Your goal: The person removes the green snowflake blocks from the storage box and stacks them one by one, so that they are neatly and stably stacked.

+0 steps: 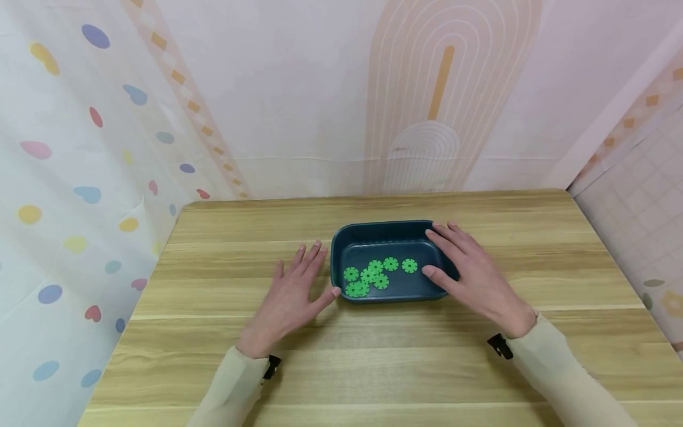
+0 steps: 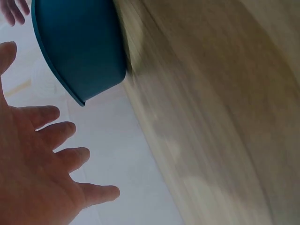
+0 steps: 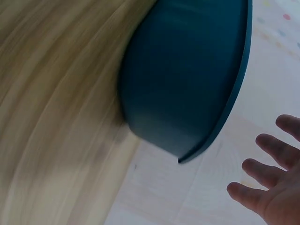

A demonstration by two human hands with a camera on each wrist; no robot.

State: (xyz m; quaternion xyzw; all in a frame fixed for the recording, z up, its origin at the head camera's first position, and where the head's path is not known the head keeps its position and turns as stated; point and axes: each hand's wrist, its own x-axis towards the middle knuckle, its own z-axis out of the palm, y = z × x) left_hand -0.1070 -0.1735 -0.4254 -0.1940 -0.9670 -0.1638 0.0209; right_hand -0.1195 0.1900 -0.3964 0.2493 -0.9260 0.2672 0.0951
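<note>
A dark teal rectangular bin (image 1: 384,232) stands on the wooden table, several green notched discs (image 1: 368,276) lying on its floor, mostly toward its left side. To its left, my left hand (image 1: 290,296) has its fingers spread, the thumb tip close to the near left corner. My right hand (image 1: 472,279) hovers over the right end with fingers extended, overlapping the rim in the head view. The left wrist view shows the bin's outer wall (image 2: 79,47) apart from the four fingers. In the right wrist view the fingers (image 3: 265,173) are spread beside the bin (image 3: 183,79). Neither hand holds anything.
Bare wood of the table (image 1: 373,367) extends around the bin. A patterned curtain (image 1: 299,101) hangs behind the table's far edge and along the left side. Black straps (image 1: 500,346) show at both sleeve cuffs.
</note>
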